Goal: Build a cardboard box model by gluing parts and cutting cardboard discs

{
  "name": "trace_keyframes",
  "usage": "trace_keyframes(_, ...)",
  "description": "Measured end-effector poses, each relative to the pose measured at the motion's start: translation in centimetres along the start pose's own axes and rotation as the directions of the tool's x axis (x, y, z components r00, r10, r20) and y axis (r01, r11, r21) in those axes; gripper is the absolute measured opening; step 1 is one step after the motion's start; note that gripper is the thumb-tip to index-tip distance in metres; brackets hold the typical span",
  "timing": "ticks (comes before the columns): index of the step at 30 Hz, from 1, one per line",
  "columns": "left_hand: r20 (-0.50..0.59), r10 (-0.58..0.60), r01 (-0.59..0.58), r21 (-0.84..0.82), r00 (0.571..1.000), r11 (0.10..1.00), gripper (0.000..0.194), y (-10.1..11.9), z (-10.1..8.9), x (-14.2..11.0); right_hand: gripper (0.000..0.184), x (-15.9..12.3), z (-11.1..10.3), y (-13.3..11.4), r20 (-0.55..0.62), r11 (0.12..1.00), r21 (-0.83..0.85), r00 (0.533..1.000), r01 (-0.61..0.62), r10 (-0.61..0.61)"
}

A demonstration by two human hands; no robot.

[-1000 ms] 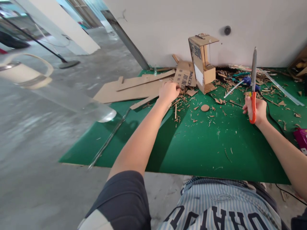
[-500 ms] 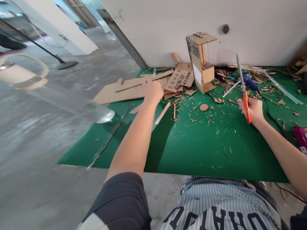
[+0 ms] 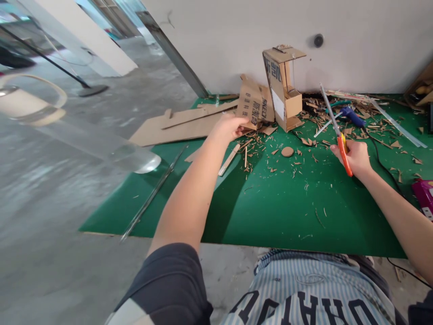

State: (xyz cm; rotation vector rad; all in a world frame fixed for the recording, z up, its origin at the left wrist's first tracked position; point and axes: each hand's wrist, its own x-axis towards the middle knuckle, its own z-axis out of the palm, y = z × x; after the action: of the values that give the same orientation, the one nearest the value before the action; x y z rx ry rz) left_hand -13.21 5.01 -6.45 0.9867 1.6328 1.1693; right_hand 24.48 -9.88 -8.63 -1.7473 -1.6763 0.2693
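Observation:
My left hand (image 3: 231,127) pinches the near edge of a printed cardboard piece (image 3: 249,104), which is tilted up off the pile. Long flat cardboard strips (image 3: 189,125) lie to the left of that hand. In my right hand (image 3: 357,157) is a pair of scissors (image 3: 341,143) with orange and yellow handles, blades pointing up and away. A folded cardboard structure (image 3: 280,90) with a small box-like shelf stands upright between the hands, near the wall. In front of it lies a round cardboard disc (image 3: 287,151).
Cardboard scraps litter the green tabletop (image 3: 270,203). A blue glue gun (image 3: 352,116) with a black cord lies beyond my right hand. Clear glue sticks (image 3: 399,123), a wooden stick (image 3: 229,160) and a purple box (image 3: 422,196) are also there. A clear tube (image 3: 101,140) juts over the left edge.
My left hand has moved right from the long strips to the printed cardboard, whose far end has risen. The scissors in my right hand have tilted leftward.

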Motion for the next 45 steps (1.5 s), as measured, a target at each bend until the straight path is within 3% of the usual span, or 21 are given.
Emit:
trace_keyframes(3, 0.03, -0.072, 0.076, -0.177, 0.997, 0.981, 0.014, 0.8, 0.5, -0.1, 0.069, 0.0, -0.1, -0.2, -0.004, 1.0, -0.009, 1.0, 0.016, -0.016)
trace_keyframes(6, 0.026, -0.101, 0.101, -0.485, 0.995, 0.869, 0.019, 1.3, 0.9, -0.1, 0.07, 0.0, 0.0, -0.2, -0.004, 1.0, -0.006, 1.0, 0.024, -0.024)
trace_keyframes(8, 0.008, -0.054, 0.048, -0.612, 0.999, 0.789, 0.019, 1.5, 1.1, -0.3, 0.07, 0.0, 0.0, -0.1, -0.005, 0.999, -0.006, 0.999, 0.033, -0.033)
trace_keyframes(11, 0.043, 0.129, -0.063, -0.7, 0.991, 0.712, 0.012, 1.6, 1.3, -1.0, 0.069, 0.1, 0.0, 0.0, 0.002, 1.0, -0.003, 1.0, 0.029, -0.029)
trace_keyframes(14, 0.06, 0.234, -0.131, -0.684, 0.97, 0.718, 0.008, 2.0, 1.5, -2.1, 0.067, 0.1, -0.1, -0.1, 0.013, 1.0, -0.005, 1.0, 0.011, -0.011)
trace_keyframes(18, -0.053, 0.29, -0.269, -0.558, 0.956, 0.785, 0.012, 3.0, 2.1, -3.5, 0.066, -0.2, -0.3, -0.4, 0.023, 0.999, -0.019, 0.999, 0.036, -0.036)
trace_keyframes(21, -0.089, 0.37, -0.363, -0.498, 0.925, 0.787, 0.014, 4.0, 3.1, -4.9, 0.065, -0.4, -0.4, -0.6, 0.041, 0.993, -0.068, 0.995, 0.094, -0.091)
trace_keyframes(25, -0.25, 0.571, -0.623, -0.336, 0.782, 0.706, 0.039, 5.4, 4.0, -6.5, 0.063, -0.7, -0.4, -0.6, 0.017, 0.98, -0.09, 0.985, 0.175, -0.174)
trace_keyframes(26, -0.266, 0.573, -0.632, -0.326, 0.775, 0.703, 0.041, 5.8, 4.0, -6.8, 0.063, -0.7, -0.4, -0.6, 0.01, 0.98, -0.087, 0.984, 0.18, -0.18)
trace_keyframes(29, -0.275, 0.492, -0.563, -0.412, 0.826, 0.716, 0.031, 6.6, 3.6, -7.2, 0.062, -0.6, -0.4, -0.5, 0.016, 0.984, -0.079, 0.987, 0.158, -0.157)
trace_keyframes(32, -0.232, 0.508, -0.554, -0.467, 0.829, 0.689, 0.018, 6.8, 3.4, -7.5, 0.06, -0.6, -0.5, -0.5, 0.034, 0.987, -0.094, 0.991, 0.131, -0.128)
trace_keyframes(35, -0.11, 0.573, -0.549, -0.478, 0.812, 0.686, 0.012, 6.3, 3.9, -8.3, 0.054, -0.8, -0.5, -0.7, 0.049, 0.986, -0.1, 0.99, 0.133, -0.129)
trace_keyframes(39, 0.007, 0.654, -0.558, -0.514, 0.757, 0.652, 0.022, 5.6, 5.1, -10.4, 0.042, -1.4, -0.1, -1.4, 0.097, 0.989, -0.041, 0.986, 0.143, -0.138)
trace_keyframes(45, 0.119, 0.671, -0.571, -0.43, 0.732, 0.7, 0.036, 4.5, 5.8, -11.9, 0.044, -2.0, 0.4, -2.4, 0.178, 0.99, 0.026, 0.974, 0.138, -0.141)
